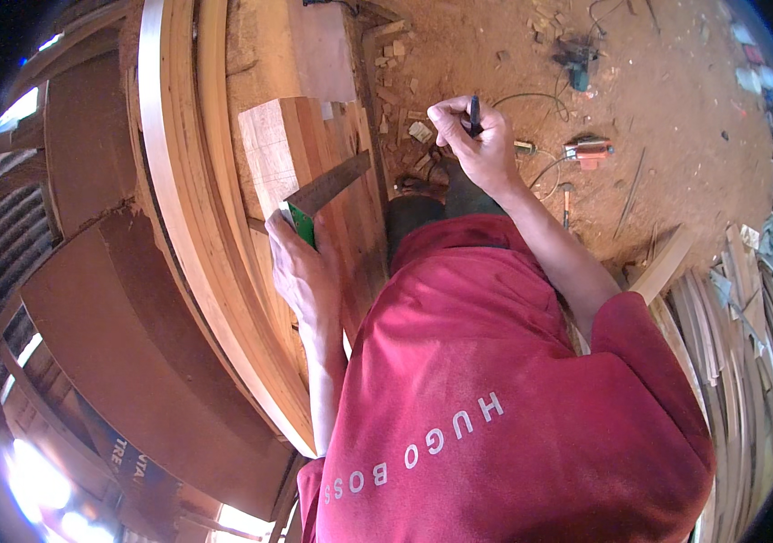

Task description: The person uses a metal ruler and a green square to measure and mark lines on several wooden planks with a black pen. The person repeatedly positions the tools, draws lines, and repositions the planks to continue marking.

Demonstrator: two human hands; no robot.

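Observation:
My left hand [303, 281] is closed around the green handle of a try square [334, 183]. The square's dark metal blade lies across several wooden boards [350, 231] standing side by side on a bench, and its handle sits against the pale face of the leftmost one. Thin lines show on that pale face. Up and to the right, away from the wood, my right hand [484, 154] is raised over the floor, fingers curled around a dark pen [475, 113] that points upward. The pen's lower end is hidden in the fingers.
Long planks [178, 181] run along the left side of the bench. On the sandy floor lie a green power tool [578, 77], an orange-red tool [591, 154] with a cord, a hammer [567, 204] and scattered offcuts. Wood strips [721, 353] are piled at right.

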